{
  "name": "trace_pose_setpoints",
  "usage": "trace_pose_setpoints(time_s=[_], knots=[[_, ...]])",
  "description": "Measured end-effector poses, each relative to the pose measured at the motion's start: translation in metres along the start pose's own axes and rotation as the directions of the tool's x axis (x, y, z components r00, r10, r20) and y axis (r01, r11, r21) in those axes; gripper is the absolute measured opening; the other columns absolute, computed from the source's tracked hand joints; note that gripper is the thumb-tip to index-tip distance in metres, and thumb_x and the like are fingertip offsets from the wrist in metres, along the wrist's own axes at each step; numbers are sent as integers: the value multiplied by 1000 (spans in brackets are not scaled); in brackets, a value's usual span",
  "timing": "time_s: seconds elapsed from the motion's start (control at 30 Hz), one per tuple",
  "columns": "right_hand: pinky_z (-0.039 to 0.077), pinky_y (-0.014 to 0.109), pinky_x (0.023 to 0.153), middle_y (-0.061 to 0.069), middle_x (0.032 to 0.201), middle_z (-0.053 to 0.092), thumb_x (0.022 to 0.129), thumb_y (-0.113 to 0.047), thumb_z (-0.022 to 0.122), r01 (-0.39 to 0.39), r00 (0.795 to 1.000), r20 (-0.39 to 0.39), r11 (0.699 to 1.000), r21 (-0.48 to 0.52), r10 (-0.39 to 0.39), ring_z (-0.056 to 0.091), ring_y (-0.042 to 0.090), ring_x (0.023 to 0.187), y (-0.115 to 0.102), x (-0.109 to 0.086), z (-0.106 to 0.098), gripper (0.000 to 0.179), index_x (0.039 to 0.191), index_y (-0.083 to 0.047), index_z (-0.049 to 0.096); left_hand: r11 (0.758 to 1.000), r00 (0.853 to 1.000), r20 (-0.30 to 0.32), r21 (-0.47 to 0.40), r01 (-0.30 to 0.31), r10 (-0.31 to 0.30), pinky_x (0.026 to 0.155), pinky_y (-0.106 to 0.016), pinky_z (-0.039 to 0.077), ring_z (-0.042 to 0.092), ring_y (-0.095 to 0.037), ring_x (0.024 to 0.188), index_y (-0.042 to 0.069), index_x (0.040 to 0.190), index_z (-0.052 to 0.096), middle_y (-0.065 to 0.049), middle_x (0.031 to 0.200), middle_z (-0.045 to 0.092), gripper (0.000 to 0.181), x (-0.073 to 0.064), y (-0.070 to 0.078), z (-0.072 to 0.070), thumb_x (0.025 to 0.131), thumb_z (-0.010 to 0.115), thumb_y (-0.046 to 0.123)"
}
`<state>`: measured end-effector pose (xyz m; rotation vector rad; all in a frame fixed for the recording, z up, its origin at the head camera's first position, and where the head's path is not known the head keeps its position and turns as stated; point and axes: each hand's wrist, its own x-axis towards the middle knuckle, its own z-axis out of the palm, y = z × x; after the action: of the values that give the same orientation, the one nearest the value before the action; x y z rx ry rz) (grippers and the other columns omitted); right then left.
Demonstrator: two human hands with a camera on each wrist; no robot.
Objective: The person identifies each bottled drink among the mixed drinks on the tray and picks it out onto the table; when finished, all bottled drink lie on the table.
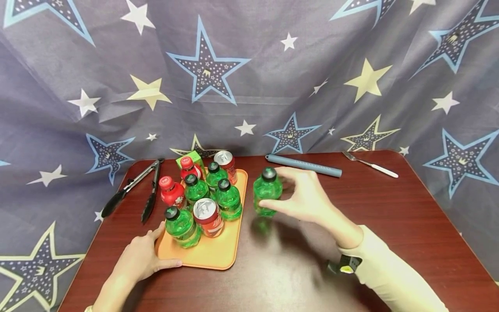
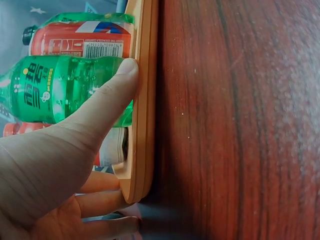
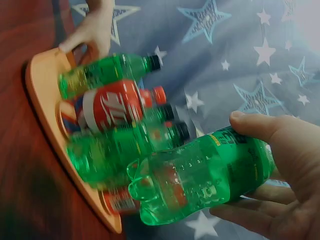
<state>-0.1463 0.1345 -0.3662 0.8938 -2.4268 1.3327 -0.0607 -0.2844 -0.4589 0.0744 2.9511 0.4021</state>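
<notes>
My right hand (image 1: 308, 195) holds a green soda bottle (image 1: 267, 193) with a black cap, thumb on one side and fingers on the other. The bottle is raised just right of an orange tray (image 1: 212, 255); its clear base shows in the right wrist view. My left hand (image 1: 140, 255) grips the tray's near left corner, the thumb (image 2: 112, 90) along the front rim and the fingers at the side. On the tray stand several green bottles (image 1: 229, 199), red cans (image 1: 209, 219), red-capped bottles (image 1: 173, 190) and a green box (image 1: 192, 158), partly hidden.
Black-tipped tongs (image 1: 134, 184) lie left of the tray. Along the table's back edge are a blue-grey tube (image 1: 304, 165) and a white-handled fork (image 1: 370, 164). A star-patterned cloth (image 1: 249, 78) hangs behind the dark red table (image 1: 409, 216).
</notes>
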Motion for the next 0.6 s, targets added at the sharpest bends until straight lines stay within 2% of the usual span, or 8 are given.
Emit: trace_pose_setpoints(time_s=[0.13, 0.23, 0.33, 0.47, 0.6], knots=[[64, 25, 74, -9, 97, 81, 72, -28, 101, -27, 998, -58, 995, -98, 21, 79, 9, 82, 13, -3, -20, 50, 116, -22, 78, 1000, 1000, 2, 4, -1, 1, 89, -68, 57, 65, -63, 113, -6, 156, 47, -48, 136, 57, 133, 1, 0, 0, 61, 89, 78], [63, 23, 69, -10, 94, 81, 71, -28, 101, -50, 994, -99, 989, -140, 36, 79, 9, 79, 22, -6, -34, 49, 115, -23, 79, 1000, 1000, 10, 5, 2, -2, 90, -68, 57, 65, -63, 115, -6, 156, 46, -49, 137, 56, 133, 1, 1, -1, 61, 89, 78], [59, 16, 73, -9, 93, 82, 70, -30, 102, -62, 989, -144, 976, -211, 32, 80, 12, 81, 32, -9, -45, 48, 112, -22, 80, 1000, 1000, 10, 8, 2, -2, 91, -69, 57, 64, -63, 115, -5, 157, 46, -49, 137, 56, 134, 1, 2, -2, 61, 89, 77], [52, 6, 78, -5, 95, 83, 68, -29, 102, -76, 983, -179, 964, -256, 30, 82, 16, 86, 43, -11, -54, 49, 111, -19, 80, 1000, 1000, -1, 8, -6, 6, 90, -68, 57, 65, -62, 114, -5, 157, 46, -47, 136, 58, 134, 1, 2, -3, 61, 90, 77], [49, 6, 76, -3, 94, 83, 68, -31, 102, -97, 979, -199, 952, -291, 38, 81, 17, 87, 53, -13, -57, 49, 110, -18, 81, 1000, 1000, 3, 3, -4, 4, 90, -68, 57, 66, -61, 113, -5, 157, 45, -46, 137, 58, 134, 1, 2, -2, 61, 90, 77]])
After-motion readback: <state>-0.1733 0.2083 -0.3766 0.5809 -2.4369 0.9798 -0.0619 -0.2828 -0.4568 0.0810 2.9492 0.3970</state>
